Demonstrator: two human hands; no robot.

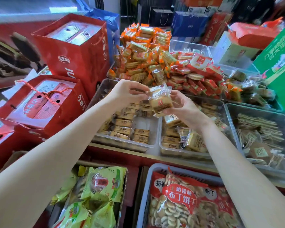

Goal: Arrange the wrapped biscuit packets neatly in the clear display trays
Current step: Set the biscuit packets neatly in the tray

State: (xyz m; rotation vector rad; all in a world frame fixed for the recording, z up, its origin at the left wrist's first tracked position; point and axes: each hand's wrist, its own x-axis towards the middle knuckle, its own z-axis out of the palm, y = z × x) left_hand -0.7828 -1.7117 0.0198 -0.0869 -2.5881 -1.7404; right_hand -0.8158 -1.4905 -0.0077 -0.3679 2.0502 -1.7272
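Note:
Both my hands hold one clear-wrapped biscuit packet point(160, 101) above the gap between two clear display trays. My left hand point(130, 92) pinches its upper left edge; my right hand point(183, 106) grips its right side and bottom. The left tray point(122, 143) holds rows of similar tan packets with a bare patch at its middle right. The right tray point(183, 153) holds more of these packets, some lying loose and tilted.
Red gift bags point(72, 51) crowd the left. Heaps of orange packets point(143, 55) and red packets point(196, 76) rise behind the trays. A tray of thin brown packets point(260, 139) stands at right. Below the counter are green snack bags point(99, 183) and a basket of biscuit bags point(184, 198).

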